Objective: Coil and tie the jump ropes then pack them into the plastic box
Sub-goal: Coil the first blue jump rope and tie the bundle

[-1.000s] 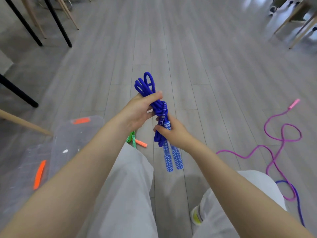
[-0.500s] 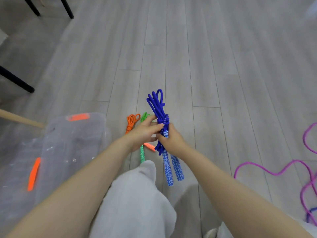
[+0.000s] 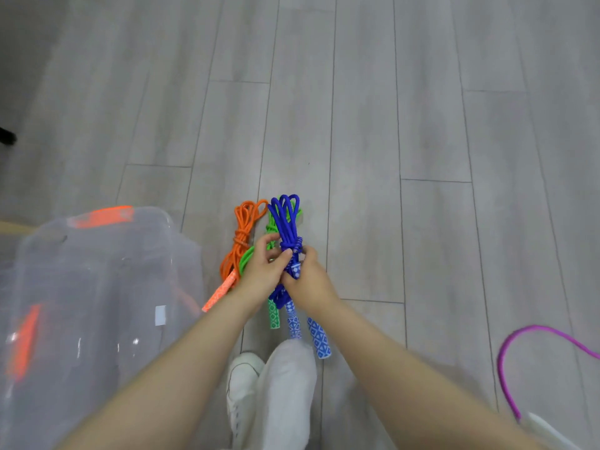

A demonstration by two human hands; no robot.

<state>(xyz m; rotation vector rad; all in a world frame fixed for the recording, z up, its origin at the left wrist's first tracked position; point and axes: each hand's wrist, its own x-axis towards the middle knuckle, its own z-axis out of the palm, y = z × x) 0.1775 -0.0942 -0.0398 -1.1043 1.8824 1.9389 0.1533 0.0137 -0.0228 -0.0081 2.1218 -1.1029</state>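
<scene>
A coiled blue jump rope (image 3: 286,219) is gripped at its wrapped middle by both hands, low over the floor. My left hand (image 3: 264,274) pinches it from the left and my right hand (image 3: 310,282) holds it from the right. Its two blue patterned handles (image 3: 316,337) hang below the hands. A tied orange rope (image 3: 242,237) and a tied green rope (image 3: 274,316) lie on the floor just left of the blue one. The clear plastic box (image 3: 97,287) with orange latches stands at the left.
A loose purple rope (image 3: 519,339) lies on the grey wood floor at the right edge. My white trouser leg and white shoe (image 3: 243,378) are below the hands. A dark furniture foot (image 3: 6,136) shows at the far left.
Both hands have lowered the blue rope toward the floor, down beside the orange and green ropes. The view has tilted downward and the box appears closer.
</scene>
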